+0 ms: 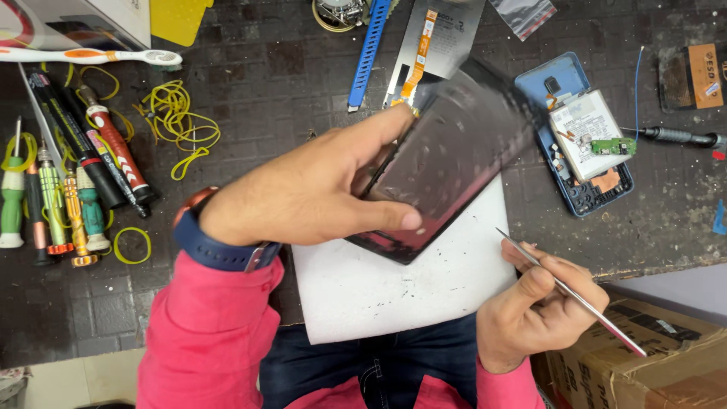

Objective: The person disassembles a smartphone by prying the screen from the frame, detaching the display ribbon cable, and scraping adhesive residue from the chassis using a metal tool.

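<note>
1. We look down at a dark, tiled workbench (288, 68) from a head-worn camera. Our two bare hands work near the middle of the frame, above a white sheet of paper (409, 288).

2. Our left hand (303, 193), in a pink sleeve with a dark blue wristwatch (216, 246), grasps a black phone screen panel (447, 163). The thumb presses on the panel's face near its lower edge, and the fingers curl behind its upper-left edge.

3. The panel sits centre frame, lifted and tilted above the paper, its outline slightly blurred. Its long axis runs diagonally, from lower left, close to our body, towards the upper right. The free end points to the upper right of the frame.

4. Our right hand (541, 307), at lower right, is closed around thin metal tweezers (568, 291), pinched between thumb and forefinger. The tweezers also lie diagonally, and their tip points up and left, towards the panel's lower right edge. The tip is near that edge but not touching it.

5. The left hand already holds the panel; the right hand is the nearer free tool, lying below and right of it.

6. To the right of the panel lies an opened blue phone body (572, 201) with its battery (587, 129) showing. Screwdrivers (53, 197) and yellow rubber bands (178, 121) lie at the left.
</note>
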